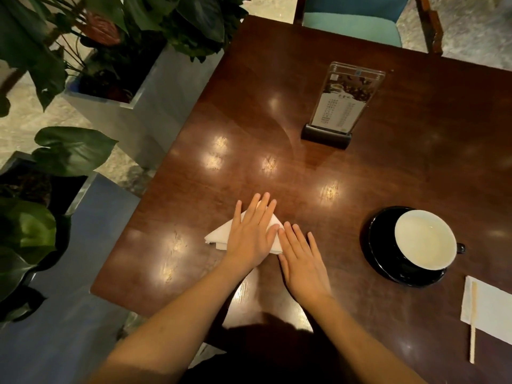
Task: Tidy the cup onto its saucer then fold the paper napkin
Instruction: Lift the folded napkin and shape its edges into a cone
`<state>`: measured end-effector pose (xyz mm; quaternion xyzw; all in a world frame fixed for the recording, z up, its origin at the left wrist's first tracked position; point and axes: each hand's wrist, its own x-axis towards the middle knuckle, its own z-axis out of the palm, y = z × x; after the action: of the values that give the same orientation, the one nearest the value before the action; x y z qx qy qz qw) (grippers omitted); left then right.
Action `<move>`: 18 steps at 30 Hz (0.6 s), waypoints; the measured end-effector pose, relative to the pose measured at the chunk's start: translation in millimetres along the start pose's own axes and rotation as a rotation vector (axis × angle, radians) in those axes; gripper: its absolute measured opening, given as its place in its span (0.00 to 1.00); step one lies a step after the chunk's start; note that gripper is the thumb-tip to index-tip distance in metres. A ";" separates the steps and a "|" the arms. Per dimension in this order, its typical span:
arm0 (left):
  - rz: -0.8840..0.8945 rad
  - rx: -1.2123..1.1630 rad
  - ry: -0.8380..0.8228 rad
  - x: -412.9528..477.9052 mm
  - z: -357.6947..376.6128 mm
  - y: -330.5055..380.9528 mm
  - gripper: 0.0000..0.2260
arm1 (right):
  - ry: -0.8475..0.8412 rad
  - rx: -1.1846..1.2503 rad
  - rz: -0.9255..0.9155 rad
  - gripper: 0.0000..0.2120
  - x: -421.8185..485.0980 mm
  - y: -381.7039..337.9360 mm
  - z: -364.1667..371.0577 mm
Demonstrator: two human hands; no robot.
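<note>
Napkin: paper napkin point(219, 236), white, folded into a triangle, lies flat on the worktop point(388, 173) close to the near-left edge.
Left hand: left hand point(250, 234) is flat and spread, palm down, pressing on the napkin; fingers straight, nothing gripped.
Right hand: right hand point(303, 261) is also flat, fingers straight, palm on the wood just beside the napkin's right corner; its fingertips touch the napkin's edge or nearly so, I cannot tell which. It grips nothing.
Cup: cup point(425, 239), white inside, dark outside, stands on the black saucer point(379, 245), shifted toward the saucer's right rim.
Saucer position: well right of the hands, with bare wood between.
Second paper: white sheet point(487, 309) with a thin wooden stick point(473, 322) on it, at the right border of the view.
Menu stand: clear menu holder point(343, 103) upright on a dark base, far side.
Open room: wide bare surface between the hands and the menu holder.
Left edge: planters with green plants point(69, 151) stand just beside the worktop's left edge.
</note>
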<state>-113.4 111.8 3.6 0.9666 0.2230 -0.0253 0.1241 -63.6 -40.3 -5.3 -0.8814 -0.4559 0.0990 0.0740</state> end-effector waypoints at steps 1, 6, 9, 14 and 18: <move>-0.002 0.017 0.003 -5.3 1.8 -7.6 0.25 | -0.008 -0.014 -0.004 0.24 0.0 0.7 -0.3; -0.006 0.069 -0.035 -26.5 1.6 -40.2 0.25 | -0.033 -0.035 -0.007 0.24 0.1 -0.1 -1.4; -0.044 0.097 -0.050 -35.2 -2.0 -53.5 0.26 | -0.043 -0.032 -0.012 0.24 -0.1 0.2 -3.4; -0.057 -0.022 -0.064 -39.5 -4.8 -63.9 0.29 | -0.090 -0.004 0.007 0.28 -0.6 0.4 -6.9; -0.171 -0.262 -0.036 -25.0 -24.9 -50.0 0.23 | -0.101 0.012 0.005 0.27 0.2 1.6 -8.7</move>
<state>-157.9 150.9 18.9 0.9189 0.3038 -0.0237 0.2503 -60.1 -41.4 2.8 -0.8760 -0.4562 0.1461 0.0560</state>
